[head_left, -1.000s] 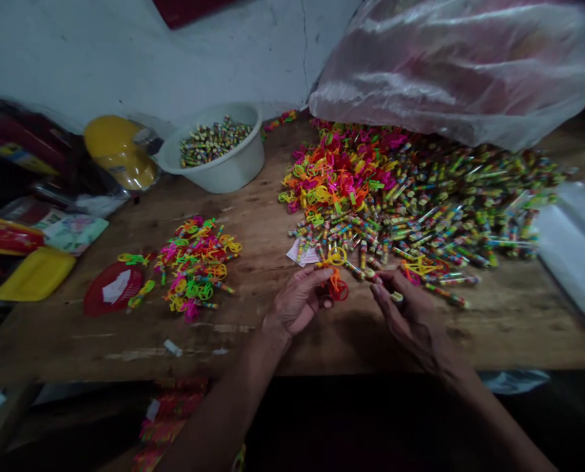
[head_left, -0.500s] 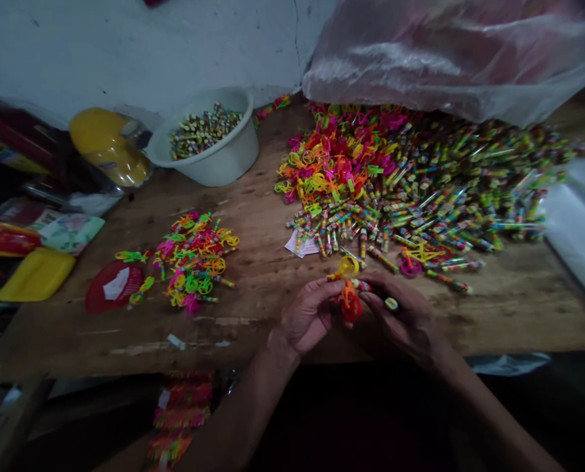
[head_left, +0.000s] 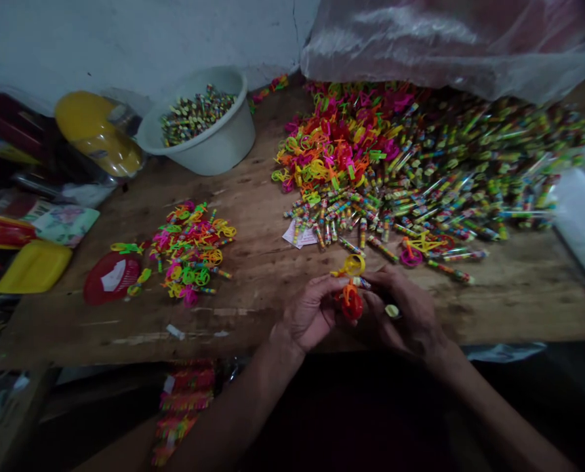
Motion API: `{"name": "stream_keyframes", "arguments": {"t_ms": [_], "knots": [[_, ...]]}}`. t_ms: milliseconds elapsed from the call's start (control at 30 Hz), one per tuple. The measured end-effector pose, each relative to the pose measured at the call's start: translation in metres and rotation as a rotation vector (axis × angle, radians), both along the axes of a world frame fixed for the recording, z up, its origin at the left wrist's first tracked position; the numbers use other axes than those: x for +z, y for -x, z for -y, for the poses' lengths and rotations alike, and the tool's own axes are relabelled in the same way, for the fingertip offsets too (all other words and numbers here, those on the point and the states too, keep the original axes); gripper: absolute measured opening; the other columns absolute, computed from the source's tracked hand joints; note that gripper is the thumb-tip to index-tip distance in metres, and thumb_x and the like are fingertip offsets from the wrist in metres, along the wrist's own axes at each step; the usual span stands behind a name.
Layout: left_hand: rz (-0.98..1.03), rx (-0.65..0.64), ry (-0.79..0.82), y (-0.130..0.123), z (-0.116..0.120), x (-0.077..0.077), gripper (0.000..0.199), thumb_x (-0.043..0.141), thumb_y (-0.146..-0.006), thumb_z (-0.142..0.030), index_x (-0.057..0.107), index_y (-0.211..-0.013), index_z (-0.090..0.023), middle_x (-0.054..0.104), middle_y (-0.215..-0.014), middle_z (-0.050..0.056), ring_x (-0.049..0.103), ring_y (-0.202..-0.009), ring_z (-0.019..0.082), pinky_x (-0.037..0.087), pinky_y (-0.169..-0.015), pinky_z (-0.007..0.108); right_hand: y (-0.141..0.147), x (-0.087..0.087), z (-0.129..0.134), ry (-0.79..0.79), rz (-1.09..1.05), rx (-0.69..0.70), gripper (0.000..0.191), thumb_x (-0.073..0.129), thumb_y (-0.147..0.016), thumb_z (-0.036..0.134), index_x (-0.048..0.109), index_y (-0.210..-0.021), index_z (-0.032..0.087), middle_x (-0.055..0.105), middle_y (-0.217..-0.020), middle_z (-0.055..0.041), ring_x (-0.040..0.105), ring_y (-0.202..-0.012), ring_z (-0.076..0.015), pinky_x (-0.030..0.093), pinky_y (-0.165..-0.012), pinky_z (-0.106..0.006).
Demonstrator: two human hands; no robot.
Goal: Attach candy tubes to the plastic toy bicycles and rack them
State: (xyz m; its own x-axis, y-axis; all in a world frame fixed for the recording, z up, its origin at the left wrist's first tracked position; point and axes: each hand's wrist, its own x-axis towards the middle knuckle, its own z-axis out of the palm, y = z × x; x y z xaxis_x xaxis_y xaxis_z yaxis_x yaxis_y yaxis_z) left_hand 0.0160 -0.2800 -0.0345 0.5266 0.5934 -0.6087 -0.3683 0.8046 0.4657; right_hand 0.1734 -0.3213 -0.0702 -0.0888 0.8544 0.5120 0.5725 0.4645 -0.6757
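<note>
Orange-and-red plastic ring toy (head_left: 350, 305) is in the L hand (head_left: 315, 308), its thumb & fingers grasping it, nearer the person & R of the round white plastic basin (head_left: 223, 144). Yellow plastic ring toy (head_left: 354, 264) sticks up just beyond the same fingers; can't tell if they pinch it too. R hand (head_left: 413, 308), further R of basin, has fingers grasping a small printed tube (head_left: 361, 283), one end right by the orange-and-red toy; 2nd tube w/ pale round end (head_left: 391, 311) pokes out of same hand. On the wooden desk (head_left: 258, 262), nearer than basin: small heap of multicol. ring toys & tubes (head_left: 191, 252); nearer & L of basin: red oval plastic piece (head_left: 96, 282) w/ white paper. R of basin: big pile of bright ring toys (head_left: 334, 147) running into a mass of printed tubes (head_left: 435, 190). Basin holds tubes too.
</note>
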Motion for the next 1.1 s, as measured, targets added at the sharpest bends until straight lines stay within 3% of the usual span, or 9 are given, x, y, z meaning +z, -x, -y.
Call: {"name": "stream_keyframes", "arguments": {"t_ms": [167,433,567,767,833,967,1100], "knots": [[0.012,-0.065,-0.059,-0.004,0.001,0.009,0.016,0.066,-0.072,-0.019,0.066,-0.082,-0.007,0.062,-0.069,0.004,0.058,-0.052,0.011,0.052,-0.049,0.025,0.002,0.002,0.007,0.073,-0.21,-0.052,0.02,0.05,-0.085,0.015,0.053,-0.103,0.021,0.06,-0.086,-0.0041,0.059,-0.079,-0.0166,0.049,-0.071,-0.03],[-0.199,-0.031,-0.219,-0.001,0.007,0.013,0.023,0.069,-0.07,-0.025,0.064,-0.085,-0.009,0.063,-0.074,0.004,0.057,-0.056,0.01,0.049,-0.052,0.022,-0.011,0.003,0.007,0.059,0.055,0.08,0.016,0.052,-0.081,0.013,0.054,-0.096,0.02,0.06,-0.08,-0.0034,0.061,-0.069,-0.0153,0.048,-0.056,-0.024],[-0.197,-0.015,-0.185,0.001,0.009,0.009,0.019,0.069,-0.07,-0.024,0.063,-0.082,-0.009,0.061,-0.07,0.002,0.055,-0.054,0.008,0.049,-0.052,0.021,-0.01,0.008,0.01,0.085,0.143,0.1,0.018,0.052,-0.08,0.011,0.053,-0.097,0.018,0.063,-0.084,-0.0054,0.063,-0.073,-0.0161,0.049,-0.058,-0.023],[-0.001,-0.077,-0.071,0.003,0.013,0.01,0.018,0.067,-0.07,-0.022,0.064,-0.081,-0.008,0.06,-0.067,0.002,0.055,-0.051,0.01,0.051,-0.049,0.026,-0.003,0.011,0.017,-0.023,0.072,-0.017,0.02,0.048,-0.085,0.015,0.05,-0.105,0.018,0.063,-0.086,-0.0063,0.064,-0.079,-0.0175,0.051,-0.065,-0.026],[-0.016,-0.078,-0.051,0.004,0.014,0.011,0.018,0.068,-0.069,-0.021,0.064,-0.08,-0.007,0.06,-0.068,0.003,0.055,-0.051,0.01,0.051,-0.049,0.026,-0.004,0.012,0.018,-0.023,0.109,0.02,0.024,0.048,-0.083,0.014,0.049,-0.106,0.019,0.062,-0.086,-0.0061,0.063,-0.077,-0.0173,0.051,-0.063,-0.026],[-0.147,-0.052,-0.084,0.006,0.016,0.009,0.018,0.068,-0.067,-0.018,0.064,-0.081,-0.008,0.061,-0.071,0.002,0.055,-0.055,0.009,0.048,-0.05,0.021,-0.01,0.018,0.017,0.094,0.195,0.187,0.025,0.045,-0.076,0.01,0.047,-0.1,0.018,0.061,-0.078,-0.005,0.061,-0.068,-0.0164,0.046,-0.055,-0.025],[-0.198,-0.063,-0.139,0.002,0.018,0.002,0.016,0.067,-0.068,-0.02,0.062,-0.08,-0.01,0.06,-0.068,0.0,0.054,-0.054,0.007,0.045,-0.052,0.018,-0.013,0.021,0.019,0.234,0.194,0.192,0.023,0.047,-0.07,0.011,0.049,-0.09,0.019,0.06,-0.071,-0.0025,0.057,-0.062,-0.0158,0.041,-0.051,-0.025]]}}
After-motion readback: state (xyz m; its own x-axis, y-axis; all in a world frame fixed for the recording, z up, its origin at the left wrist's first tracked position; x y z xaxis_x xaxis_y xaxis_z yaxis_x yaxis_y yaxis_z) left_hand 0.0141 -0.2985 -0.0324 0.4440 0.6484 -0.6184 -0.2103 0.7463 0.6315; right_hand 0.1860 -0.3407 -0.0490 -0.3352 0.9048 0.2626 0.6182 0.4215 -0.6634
